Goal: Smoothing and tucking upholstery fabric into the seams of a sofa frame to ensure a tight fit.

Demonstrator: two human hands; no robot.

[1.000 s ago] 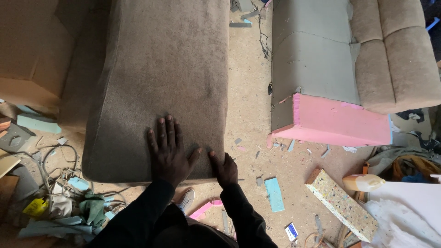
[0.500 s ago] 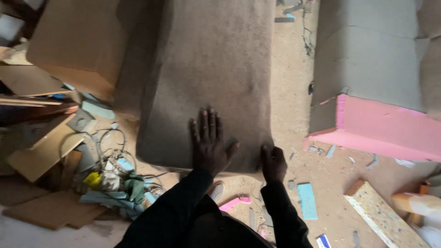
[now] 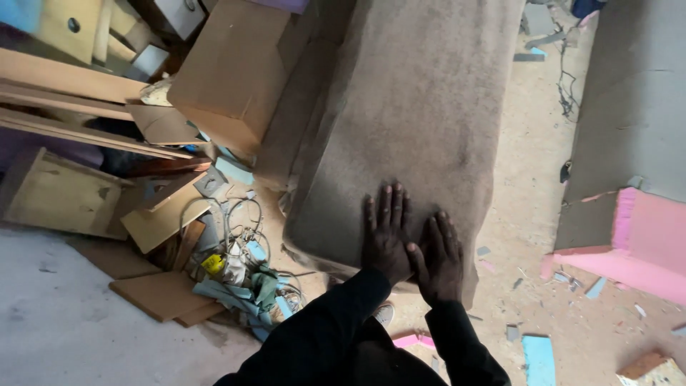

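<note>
A long cushion covered in brown fabric (image 3: 407,121) lies lengthwise in front of me on the dusty floor. My left hand (image 3: 384,232) presses flat on its near end, fingers spread. My right hand (image 3: 437,257) lies flat beside it on the same near end, the two hands touching at the thumbs. Both arms wear black sleeves. Neither hand holds anything.
A pink foam block (image 3: 629,243) under grey fabric sits at the right. At the left are a cardboard box (image 3: 232,71), wooden boards (image 3: 71,93), and a tangle of cable and scraps (image 3: 229,257). Blue foam offcuts (image 3: 537,357) litter the floor near my feet.
My view has swung left and the cushion now sits more to the right. My right hand has moved up from the cushion's edge onto its top beside my left hand.
</note>
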